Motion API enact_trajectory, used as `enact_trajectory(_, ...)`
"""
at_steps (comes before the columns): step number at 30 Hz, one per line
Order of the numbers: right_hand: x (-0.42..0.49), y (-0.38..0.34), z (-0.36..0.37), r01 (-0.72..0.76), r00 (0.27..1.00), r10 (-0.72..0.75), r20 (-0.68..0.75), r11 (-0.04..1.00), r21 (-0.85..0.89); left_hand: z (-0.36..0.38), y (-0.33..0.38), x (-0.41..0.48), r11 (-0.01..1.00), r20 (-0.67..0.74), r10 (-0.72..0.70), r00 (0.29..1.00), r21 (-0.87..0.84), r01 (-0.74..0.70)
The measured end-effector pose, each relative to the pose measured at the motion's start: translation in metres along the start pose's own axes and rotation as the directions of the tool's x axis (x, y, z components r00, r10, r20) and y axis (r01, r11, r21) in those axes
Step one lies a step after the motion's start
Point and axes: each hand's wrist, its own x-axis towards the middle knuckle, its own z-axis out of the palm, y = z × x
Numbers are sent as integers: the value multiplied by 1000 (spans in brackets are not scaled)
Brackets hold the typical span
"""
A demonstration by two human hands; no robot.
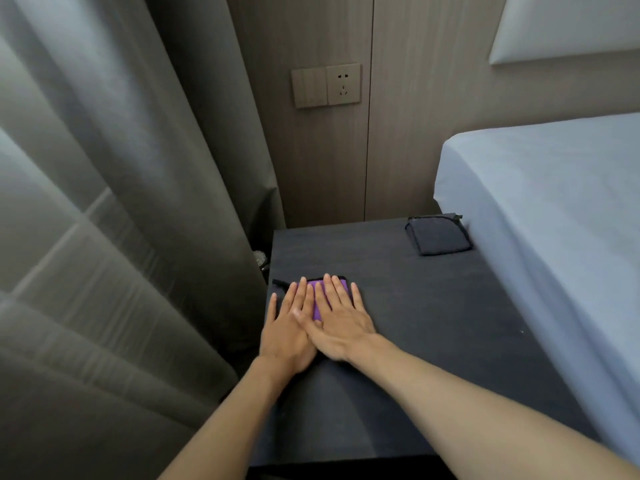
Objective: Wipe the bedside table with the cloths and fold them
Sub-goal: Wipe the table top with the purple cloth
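Pressing purple cloth [315, 304] — dark table [433, 306], curtain [104, 202], bed [554, 220]

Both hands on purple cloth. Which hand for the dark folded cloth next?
Likely right. The right hand lies nearer the dark folded cloth at the far right corner of the table; the left hand would have to cross it.

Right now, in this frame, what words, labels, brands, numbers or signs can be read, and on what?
None can be read.
The wall socket and switch plate show no lettering.
The dark folded cloth has a small corner tab, too small to read.
The purple cloth lies mostly under the left hand and right hand; no print shows.
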Motion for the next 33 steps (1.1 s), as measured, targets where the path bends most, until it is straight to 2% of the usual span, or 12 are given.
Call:
enact_trajectory(4,15,-2,2,195,981,-193,35,979,-59,5,-3,-11,972,-32,-202,979,-127,196)
enact_trajectory(9,18,17,0,468,883,-468,39,873,-136,12,31,-28,881,-98,-430,898,-263,393)
enact_trajectory(15,3,44,-6,602,798,-592,114,771,-210,17,76,-40,785,-82,-571,817,-344,515)
enact_trajectory(21,-20,78,-11,623,780,-614,120,744,-242,17,120,-45,748,-103,-596,797,-434,503)
enact_trajectory(26,-44,112,-18,599,798,-589,124,758,-257,24,155,-43,800,-182,-534,826,-425,423)
enact_trajectory(33,-76,161,-30,520,852,-511,112,803,-290,28,204,-37,848,-102,-411,906,-409,338)
